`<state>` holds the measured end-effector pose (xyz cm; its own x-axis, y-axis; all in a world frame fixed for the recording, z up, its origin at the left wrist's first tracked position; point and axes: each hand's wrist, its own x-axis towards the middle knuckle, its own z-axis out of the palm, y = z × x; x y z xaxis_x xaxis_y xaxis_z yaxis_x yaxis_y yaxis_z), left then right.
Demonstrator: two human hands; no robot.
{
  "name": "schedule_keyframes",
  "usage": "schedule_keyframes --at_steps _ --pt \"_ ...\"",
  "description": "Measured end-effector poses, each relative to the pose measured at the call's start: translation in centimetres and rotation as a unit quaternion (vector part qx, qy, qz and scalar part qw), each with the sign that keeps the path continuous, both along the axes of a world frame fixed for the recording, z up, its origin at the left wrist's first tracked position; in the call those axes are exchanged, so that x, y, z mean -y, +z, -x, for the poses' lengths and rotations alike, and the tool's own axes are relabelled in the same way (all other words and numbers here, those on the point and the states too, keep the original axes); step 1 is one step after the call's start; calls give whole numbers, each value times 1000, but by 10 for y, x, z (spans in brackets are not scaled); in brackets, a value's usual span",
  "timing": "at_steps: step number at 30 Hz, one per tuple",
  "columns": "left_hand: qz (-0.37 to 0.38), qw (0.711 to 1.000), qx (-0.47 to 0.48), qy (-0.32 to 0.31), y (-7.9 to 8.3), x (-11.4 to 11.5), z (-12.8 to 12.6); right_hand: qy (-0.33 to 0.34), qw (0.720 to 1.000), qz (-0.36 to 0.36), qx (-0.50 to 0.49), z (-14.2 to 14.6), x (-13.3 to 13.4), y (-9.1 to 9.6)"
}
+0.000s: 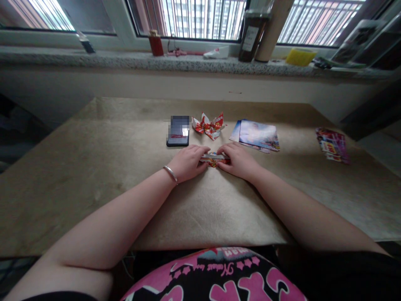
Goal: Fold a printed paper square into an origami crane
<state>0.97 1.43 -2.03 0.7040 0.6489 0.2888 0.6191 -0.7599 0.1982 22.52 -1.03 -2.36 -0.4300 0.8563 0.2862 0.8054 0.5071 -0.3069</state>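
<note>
Between my two hands lies a small folded paper, red, white and yellow, on the table. My left hand, with a silver bracelet at its wrist, grips the left end of it between thumb and fingers. The right end is pinched by my right hand. Just beyond sits a folded paper shape with pointed red and white petals. A phone rests to its left. On the right are several glossy picture sheets in a loose stack.
Purple and red printed packets or cards lie at the far right of the table. Along the stone windowsill stand a red lighter-like object, a dark jar and a yellow sponge-like block.
</note>
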Motion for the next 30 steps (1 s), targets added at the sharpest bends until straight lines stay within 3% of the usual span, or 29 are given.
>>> schedule_keyframes --at_steps 6,14,25,30 --pt "35 998 38 -21 -3 -6 1 -3 997 26 -66 1 0 -5" --pt "115 983 139 -30 -8 -6 1 15 974 109 -199 3 -1 -16" --pt "109 979 161 -52 -11 -7 1 -9 966 134 -222 5 1 -4" --pt "67 983 160 -54 -10 -7 0 -20 971 96 -217 5 3 -4"
